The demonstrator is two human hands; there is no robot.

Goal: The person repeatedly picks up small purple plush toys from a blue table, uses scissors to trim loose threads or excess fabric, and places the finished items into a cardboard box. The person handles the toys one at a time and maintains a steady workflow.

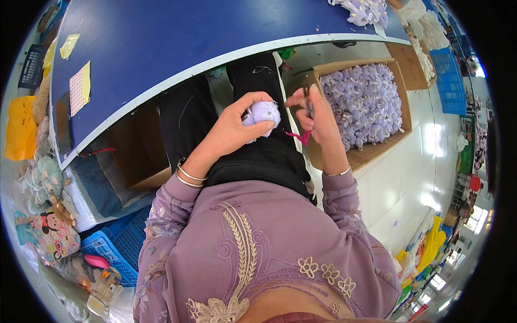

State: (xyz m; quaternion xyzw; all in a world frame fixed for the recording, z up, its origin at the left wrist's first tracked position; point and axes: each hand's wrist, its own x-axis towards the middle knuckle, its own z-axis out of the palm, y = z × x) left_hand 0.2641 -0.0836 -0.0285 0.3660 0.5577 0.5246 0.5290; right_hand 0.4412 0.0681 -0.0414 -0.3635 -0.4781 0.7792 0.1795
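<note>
My left hand (231,132) is closed around a small lavender plush piece (264,113), round and fuzzy, held over my lap. Its thumb and fingers press on the piece from both sides, and loose thread ends stick out at its upper right. In my right hand (321,116), just to the right of the plush and apart from it, is a slim dark metal hand tool, perhaps thread snips (308,102). A bright pink cord (301,138) hangs below that hand. The tool's tips point upward, and its grip is partly hidden by my fingers.
A cardboard box (406,99) heaped with lavender plush pieces (363,102) stands at my right. Ahead is a blue table (177,37), with more plush pieces (366,13) at its far right and paper sheets (79,89) at its left. Blue crates (121,250) sit low at my left.
</note>
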